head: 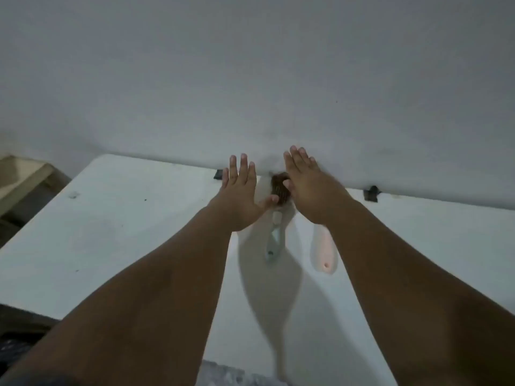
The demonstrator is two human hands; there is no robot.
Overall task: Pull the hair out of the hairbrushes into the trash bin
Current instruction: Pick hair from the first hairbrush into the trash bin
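Observation:
Two hairbrushes lie on a white table [117,224] near the wall. The middle hairbrush [274,232] has a pale handle pointing toward me and a head covered with brown hair [280,186]. A second, pinkish hairbrush [323,252] lies to its right; its head is hidden under my right wrist. My left hand [239,196] hovers flat, fingers spread, just left of the hairy head, thumb near it. My right hand [309,185] is flat and spread just right of that head. Neither hand holds anything. No trash bin is in view.
A plain white wall [250,79] rises directly behind the table. Two dark clips [372,193] sit on the table's far edge. Beyond the left edge is a beige surface [19,174] and dark floor. A grey patterned cloth [223,374] shows at the bottom.

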